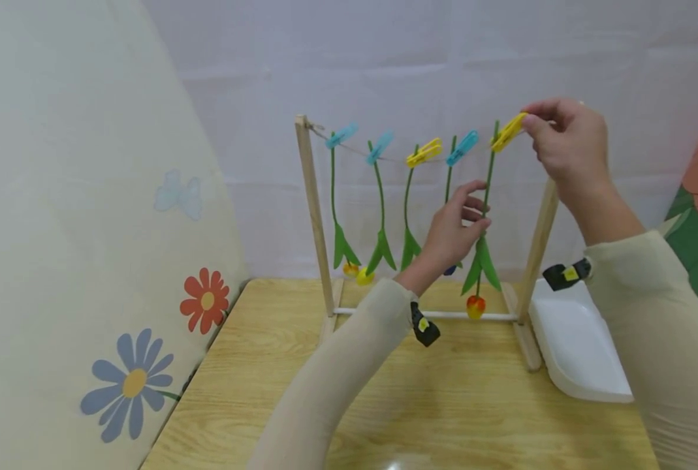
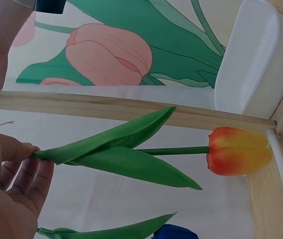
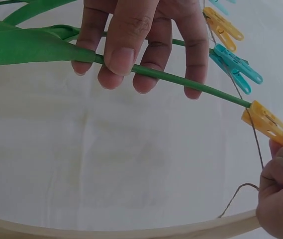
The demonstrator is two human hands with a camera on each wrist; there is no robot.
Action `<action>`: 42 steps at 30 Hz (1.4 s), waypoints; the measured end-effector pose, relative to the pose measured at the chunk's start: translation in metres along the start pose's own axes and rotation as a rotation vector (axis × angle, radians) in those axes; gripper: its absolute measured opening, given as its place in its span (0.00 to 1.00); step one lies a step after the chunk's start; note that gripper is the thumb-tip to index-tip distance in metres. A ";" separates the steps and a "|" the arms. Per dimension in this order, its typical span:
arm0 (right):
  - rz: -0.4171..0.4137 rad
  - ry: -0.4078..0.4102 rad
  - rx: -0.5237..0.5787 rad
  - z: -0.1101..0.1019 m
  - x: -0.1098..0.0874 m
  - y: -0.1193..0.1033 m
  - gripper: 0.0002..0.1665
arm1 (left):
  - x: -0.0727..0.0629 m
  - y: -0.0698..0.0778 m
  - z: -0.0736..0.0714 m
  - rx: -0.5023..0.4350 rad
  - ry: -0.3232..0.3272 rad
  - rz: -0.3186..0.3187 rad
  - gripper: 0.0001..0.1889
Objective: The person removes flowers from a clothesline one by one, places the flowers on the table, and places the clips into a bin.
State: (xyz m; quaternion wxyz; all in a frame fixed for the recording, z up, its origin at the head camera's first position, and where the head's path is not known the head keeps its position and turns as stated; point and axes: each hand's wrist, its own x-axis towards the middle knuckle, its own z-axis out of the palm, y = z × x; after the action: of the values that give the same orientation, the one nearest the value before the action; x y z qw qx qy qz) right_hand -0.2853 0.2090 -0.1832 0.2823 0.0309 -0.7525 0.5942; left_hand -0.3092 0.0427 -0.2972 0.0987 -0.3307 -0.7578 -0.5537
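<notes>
My right hand (image 1: 574,143) pinches the handle end of a yellow clothespin (image 1: 508,134) at the right part of a twine line (image 3: 253,132). The clothespin's other end is at the top of a green stem in the right wrist view. Lower down, my left hand (image 1: 451,235) holds that same stem between thumb and fingers, just above the leaves. The stem belongs to an artificial tulip (image 2: 238,152) with a red-orange and yellow bloom, hanging head down. Beside it a dark blue tulip (image 2: 176,232) hangs from a blue clothespin (image 1: 462,148), partly hidden by my left hand.
Farther left, more upside-down tulips hang from blue clothespins (image 1: 341,135) and a yellow clothespin (image 1: 424,153). A wooden frame (image 1: 313,209) with a white bottom bar (image 1: 501,317) stands on the table (image 1: 254,391). Right of it sits a white tray (image 1: 584,385).
</notes>
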 end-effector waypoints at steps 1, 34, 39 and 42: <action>-0.004 0.006 0.023 0.000 0.000 0.000 0.06 | 0.000 0.000 0.000 0.003 0.000 0.006 0.30; -0.036 -0.057 0.324 -0.030 -0.017 0.015 0.14 | -0.017 -0.003 -0.024 0.155 -0.063 0.145 0.30; -0.070 -0.076 0.373 -0.035 -0.021 0.024 0.13 | -0.022 0.000 -0.029 0.196 -0.086 0.139 0.31; -0.097 -0.083 0.383 -0.038 -0.024 0.030 0.12 | -0.026 0.000 -0.032 0.203 -0.102 0.147 0.30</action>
State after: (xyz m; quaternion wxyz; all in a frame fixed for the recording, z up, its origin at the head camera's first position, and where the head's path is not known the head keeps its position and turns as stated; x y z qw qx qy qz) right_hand -0.2616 0.2450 -0.2155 0.2684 0.1444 -0.6345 0.7103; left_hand -0.2959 0.0034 -0.2988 0.1333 -0.4013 -0.7877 -0.4480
